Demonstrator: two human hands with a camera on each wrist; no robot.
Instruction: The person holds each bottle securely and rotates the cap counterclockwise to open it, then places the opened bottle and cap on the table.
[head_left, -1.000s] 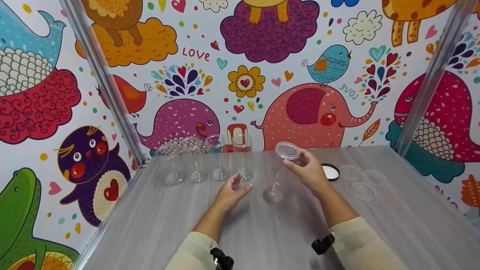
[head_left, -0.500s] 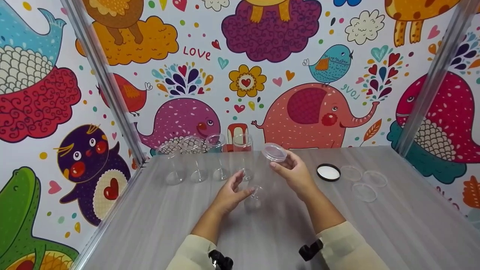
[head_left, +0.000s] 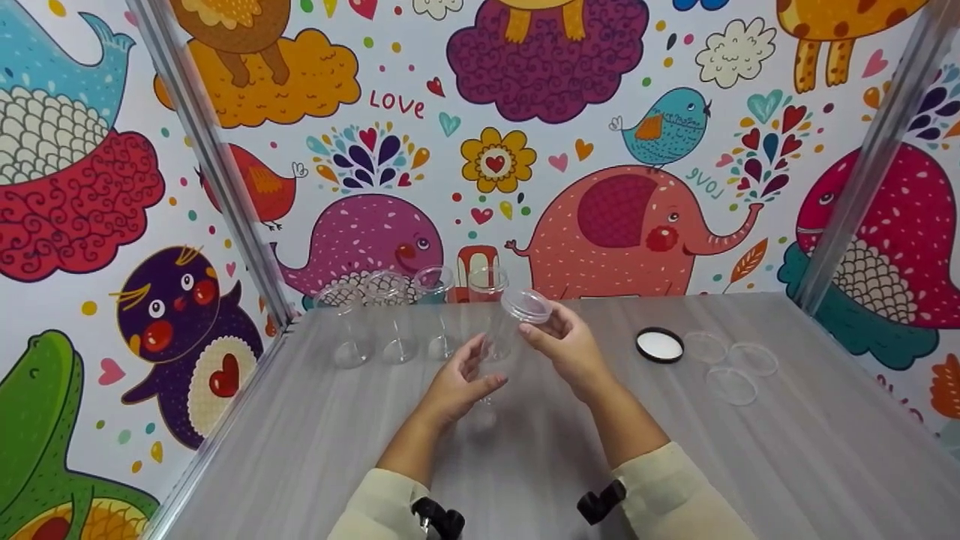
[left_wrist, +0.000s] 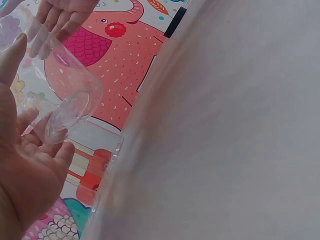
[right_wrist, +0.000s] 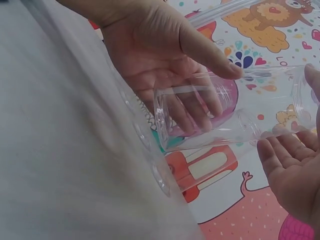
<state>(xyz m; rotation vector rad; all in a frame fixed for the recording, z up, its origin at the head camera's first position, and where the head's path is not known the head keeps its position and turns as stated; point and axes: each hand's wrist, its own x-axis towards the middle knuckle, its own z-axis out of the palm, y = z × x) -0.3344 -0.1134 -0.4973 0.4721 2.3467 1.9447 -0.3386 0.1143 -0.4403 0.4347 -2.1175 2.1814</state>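
Note:
A clear plastic jar is held tilted above the table by my right hand. Thumb and fingers grip it near its rimmed end, and whether that end is capped I cannot tell. In the right wrist view the clear jar reaches across to my left hand. The left fingers lie behind its lower part, and the thumb is at its upper edge. Those fingers look relaxed rather than curled tight; contact is unclear. In the left wrist view the jar's base is beside the fingers of my left hand.
Several clear jars, among them the rightmost jar, stand upright in a row at the back left of the grey table. At right lie a black-rimmed white disc and three clear rings, one a front ring. A patterned wall rises behind.
My right hand has carried the jar leftward, so its lower end has come to my left hand. The left hand has shifted only slightly. The black-rimmed disc is now fully uncovered.

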